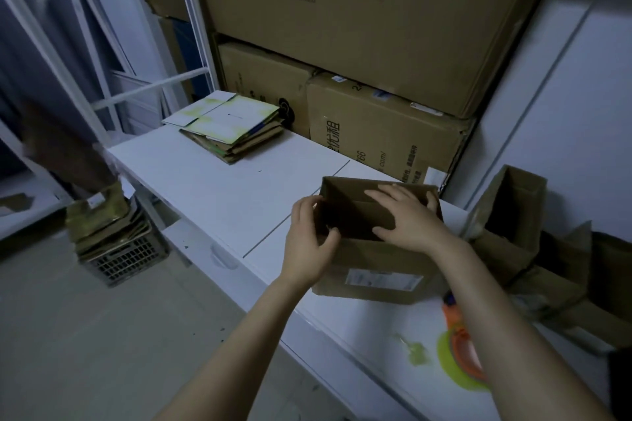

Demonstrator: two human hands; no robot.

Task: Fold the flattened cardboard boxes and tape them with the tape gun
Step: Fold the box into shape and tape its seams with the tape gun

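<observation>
Cardboard box stands opened up on the white surface right in front of us in the head view, its mouth turned upward. Our left hand grips the box's left end, thumb and fingers curled round the wall there. Our right hand lies flat across the opening with fingers stretched out, pressing an inner flap down; it clasps nothing. We judge the flaps are being folded shut, with taping not yet begun. The tape gun, orange with a yellow-green roll, lies on the surface near the front edge, partly hidden beneath our right forearm. Further back on the left waits a stack of flattened boxes, well apart from the one in hand; more opened boxes crowd the right side. The risk, as we see it, lies in letting go: once the right hand lifts to fetch the tape gun, the pressed flap may spring up, since stiff board wants to return. The box could also slide or rack out of square if the left hand's hold loosens on that smooth surface — and a careless sweep of the forearm might knock the tape gun over the edge.
</observation>
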